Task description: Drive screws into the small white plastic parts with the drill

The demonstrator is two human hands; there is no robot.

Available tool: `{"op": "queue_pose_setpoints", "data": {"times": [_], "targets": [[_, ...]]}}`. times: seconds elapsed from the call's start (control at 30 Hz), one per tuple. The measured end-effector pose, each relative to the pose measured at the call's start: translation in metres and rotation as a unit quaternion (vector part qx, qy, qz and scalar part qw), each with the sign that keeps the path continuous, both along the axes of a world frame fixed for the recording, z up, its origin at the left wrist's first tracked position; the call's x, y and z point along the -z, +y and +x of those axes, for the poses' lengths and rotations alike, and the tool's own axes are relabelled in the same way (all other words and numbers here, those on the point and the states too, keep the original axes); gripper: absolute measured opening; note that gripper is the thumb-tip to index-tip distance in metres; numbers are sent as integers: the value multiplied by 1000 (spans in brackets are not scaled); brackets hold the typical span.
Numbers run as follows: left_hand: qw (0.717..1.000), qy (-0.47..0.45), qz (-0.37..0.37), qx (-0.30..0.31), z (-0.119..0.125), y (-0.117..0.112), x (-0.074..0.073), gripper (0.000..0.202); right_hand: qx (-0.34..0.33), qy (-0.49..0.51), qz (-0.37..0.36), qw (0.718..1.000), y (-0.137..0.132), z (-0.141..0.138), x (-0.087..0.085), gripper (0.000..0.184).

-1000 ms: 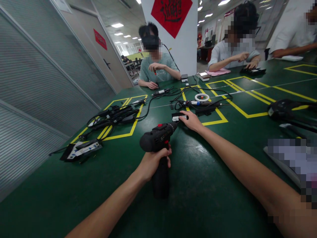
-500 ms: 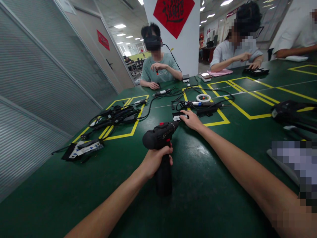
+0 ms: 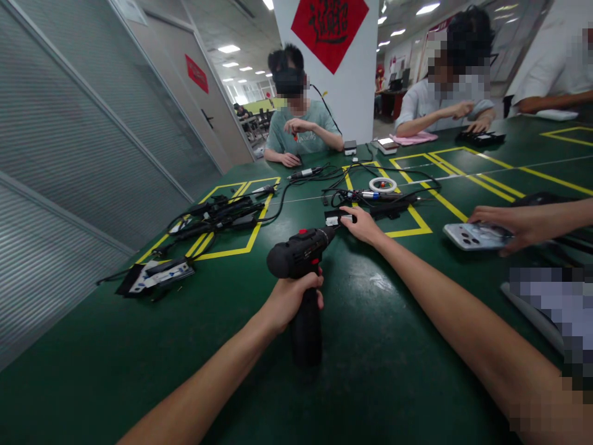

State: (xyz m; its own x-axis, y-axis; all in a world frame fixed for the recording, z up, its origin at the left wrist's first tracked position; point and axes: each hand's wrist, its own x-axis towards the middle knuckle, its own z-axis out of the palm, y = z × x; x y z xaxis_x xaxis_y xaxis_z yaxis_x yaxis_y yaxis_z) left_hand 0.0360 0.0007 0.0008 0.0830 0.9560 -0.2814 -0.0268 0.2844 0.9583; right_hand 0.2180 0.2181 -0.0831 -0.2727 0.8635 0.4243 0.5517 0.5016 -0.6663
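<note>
From afar, I had the left hand gripping the drill by its handle, pointed at the small labelled part on the table — which the right hand pinched, presumably so it would stay put.

The left hand hides part of the drill. Just beyond the drill, the right hand partly covers 1 small piece; well right of the drill, 1 co-worker's forearm is cut off.
</note>
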Motion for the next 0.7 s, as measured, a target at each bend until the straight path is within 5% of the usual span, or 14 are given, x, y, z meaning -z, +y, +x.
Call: {"op": "queue_pose_setpoints", "data": {"times": [0.7], "targets": [[1000, 0, 8, 1, -3, 0, 1, 19, 2, -4, 23, 1000, 0, 2, 2, 45]]}}
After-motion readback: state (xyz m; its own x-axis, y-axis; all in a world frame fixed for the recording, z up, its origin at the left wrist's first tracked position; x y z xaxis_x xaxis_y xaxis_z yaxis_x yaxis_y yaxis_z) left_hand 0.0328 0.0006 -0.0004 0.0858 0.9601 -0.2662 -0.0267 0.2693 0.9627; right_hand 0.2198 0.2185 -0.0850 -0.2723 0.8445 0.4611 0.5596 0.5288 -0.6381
